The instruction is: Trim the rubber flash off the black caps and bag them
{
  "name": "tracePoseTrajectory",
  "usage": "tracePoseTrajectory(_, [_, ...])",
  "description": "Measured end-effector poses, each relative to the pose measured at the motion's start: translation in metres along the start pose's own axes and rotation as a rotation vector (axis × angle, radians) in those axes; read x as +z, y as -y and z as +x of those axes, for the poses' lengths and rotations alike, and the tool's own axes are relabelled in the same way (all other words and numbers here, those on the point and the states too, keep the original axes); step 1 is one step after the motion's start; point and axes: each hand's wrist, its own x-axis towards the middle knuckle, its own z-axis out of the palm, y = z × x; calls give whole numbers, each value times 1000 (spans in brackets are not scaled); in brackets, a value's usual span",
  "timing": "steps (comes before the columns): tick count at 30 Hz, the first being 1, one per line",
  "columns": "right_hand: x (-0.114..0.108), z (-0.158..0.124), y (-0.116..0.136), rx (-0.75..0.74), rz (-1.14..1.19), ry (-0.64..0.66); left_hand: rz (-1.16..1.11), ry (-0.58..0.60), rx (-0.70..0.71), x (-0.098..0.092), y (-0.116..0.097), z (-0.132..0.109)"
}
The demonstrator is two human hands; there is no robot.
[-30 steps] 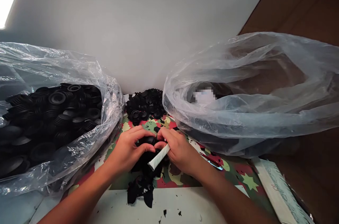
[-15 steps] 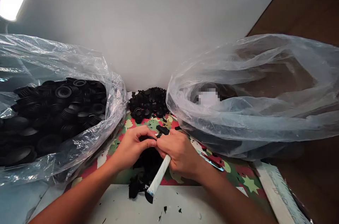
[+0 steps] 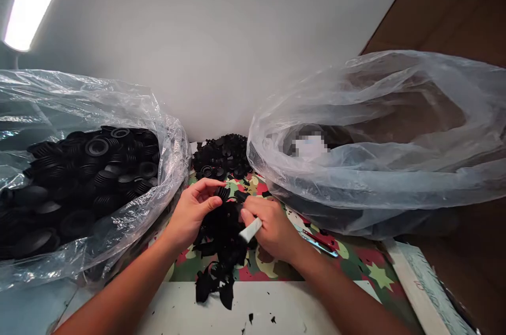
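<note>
My left hand (image 3: 192, 214) is closed, thumb and fingers pinching a small black ribbed rubber part (image 3: 223, 194). Just to its right, my right hand (image 3: 272, 227) is wrapped around a white-wrapped handle (image 3: 251, 229); its blunt end sticks out toward me, and its far end is hidden by the fist. Black rubber scraps (image 3: 223, 237) lie heaped below and between both hands. Thin torn pieces (image 3: 215, 285) from this heap hang over the edge of a white surface (image 3: 272, 303) nearest me.
At left, a clear plastic bag (image 3: 174, 166) holds many black ribbed rubber parts (image 3: 90, 176). Another clear bag (image 3: 379, 187) stands open at right. Between them rises a scrap pile (image 3: 227, 153). A red-and-silver tool (image 3: 320, 242) lies on the camouflage-patterned cover (image 3: 351, 269).
My hands have come apart slightly, and the black ribbed part now shows in my left fingers. The white handle has swung up and looks shorter.
</note>
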Motion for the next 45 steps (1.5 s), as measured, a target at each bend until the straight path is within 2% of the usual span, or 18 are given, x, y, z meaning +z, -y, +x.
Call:
tracePoseTrajectory(5, [-2, 2, -4, 221, 216, -138, 67, 24, 7, 2, -5, -2])
tracePoseTrajectory(9, [-1, 1, 1, 423, 352, -162, 173, 44, 36, 7, -8, -5])
tracePoseTrajectory(14, [-1, 3, 13, 494, 610, -119, 291, 71, 88, 13, -11, -10])
tracePoseTrajectory(17, [0, 4, 17, 556, 726, -90, 323, 40, 87, 13, -13, -12])
tracePoseTrajectory(26, [-2, 1, 21, 580, 859, -117, 93, -2, 5, 9, -8, -10])
tracePoseTrajectory(29, [0, 0, 18, 542, 824, -89, 132, -8, 28, 9, -10, -10])
tracePoseTrajectory(32, [-1, -1, 12, 409, 612, -98, 213, -16, 61, 9, -14, -11])
tracePoseTrajectory(35, [-5, -2, 8, 299, 427, -275, 292, -20, 88, 11, -18, -13])
tracePoseTrajectory(37, [-9, -3, 6, 258, 387, -403, 338, -14, 106, 12, -19, -15])
tracePoseTrajectory(38, [-11, -4, 6, 235, 388, -427, 364, -9, 113, 13, -20, -16])
tracePoseTrajectory(41, [-16, -6, 10, 174, 411, -348, 435, 4, 115, 14, -21, -18])
tracePoseTrajectory(45, [-15, -7, 17, 75, 313, -266, 496, 13, 114, 14, -22, -19])
